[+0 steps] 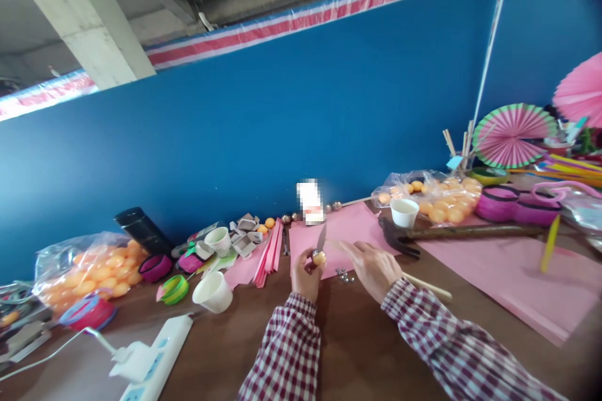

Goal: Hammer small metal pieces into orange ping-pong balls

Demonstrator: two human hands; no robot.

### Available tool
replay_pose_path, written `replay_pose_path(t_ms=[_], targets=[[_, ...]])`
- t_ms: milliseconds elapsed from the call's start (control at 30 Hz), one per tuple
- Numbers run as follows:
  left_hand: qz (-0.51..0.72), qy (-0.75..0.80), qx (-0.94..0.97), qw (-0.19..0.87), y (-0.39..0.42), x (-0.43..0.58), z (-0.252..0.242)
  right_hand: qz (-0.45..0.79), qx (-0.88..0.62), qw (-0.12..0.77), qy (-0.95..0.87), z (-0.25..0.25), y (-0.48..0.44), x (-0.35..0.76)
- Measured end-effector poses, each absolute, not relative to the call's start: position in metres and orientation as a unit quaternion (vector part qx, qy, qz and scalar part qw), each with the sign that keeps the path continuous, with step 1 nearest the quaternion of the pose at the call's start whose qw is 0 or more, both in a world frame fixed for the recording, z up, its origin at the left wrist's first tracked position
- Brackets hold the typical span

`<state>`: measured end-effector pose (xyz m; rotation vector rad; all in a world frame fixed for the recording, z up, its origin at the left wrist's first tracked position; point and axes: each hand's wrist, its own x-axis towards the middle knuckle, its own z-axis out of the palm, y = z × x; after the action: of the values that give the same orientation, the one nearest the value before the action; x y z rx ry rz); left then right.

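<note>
My left hand (306,276) is closed around a small round object (319,258) with a pale, orange-tinted face and a shiny metallic part behind it. A pointed grey blade (322,239) stands up just beyond these fingers; what it joins is hidden. To the right, my right hand (374,268) has its fingers stretched toward the left over pink paper (345,229), with nothing visible in them. Between the hands, small silvery pieces (345,276) lie at the paper's front edge. A pale wooden stick (430,288) lies beside my right wrist.
A hammer (470,232) lies right, near a white cup (404,213) and bagged orange balls (451,200). At left are another paper cup (212,292), a power strip (162,351), a black bottle (143,232) and more bagged balls (98,269). A blue partition (282,119) stands behind.
</note>
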<state>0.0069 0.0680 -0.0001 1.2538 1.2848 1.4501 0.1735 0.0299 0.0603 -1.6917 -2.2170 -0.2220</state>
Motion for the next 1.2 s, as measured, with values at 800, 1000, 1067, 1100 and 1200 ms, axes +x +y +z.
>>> replay_pose_path(t_ms=[800,1000,1067,1100,1200], targets=[[0.567,0.526,0.499,0.391,0.072,0.006,-0.009,-0.052,-0.575,0.157,-0.801,0.072,0.026,0.178],[0.559,0.52,0.516,0.388,0.07,0.009,-0.001,-0.08,-0.589,0.22,-0.773,0.062,0.028,0.179],[0.558,0.52,0.522,0.38,0.07,0.009,-0.001,-0.081,-0.589,0.226,-0.772,0.061,0.028,0.178],[0.558,0.521,0.522,0.381,0.07,0.009,-0.001,-0.077,-0.587,0.219,-0.775,0.061,0.028,0.177],[0.556,0.521,0.513,0.395,0.07,0.009,-0.002,-0.058,-0.575,0.183,-0.795,0.062,0.025,0.174]])
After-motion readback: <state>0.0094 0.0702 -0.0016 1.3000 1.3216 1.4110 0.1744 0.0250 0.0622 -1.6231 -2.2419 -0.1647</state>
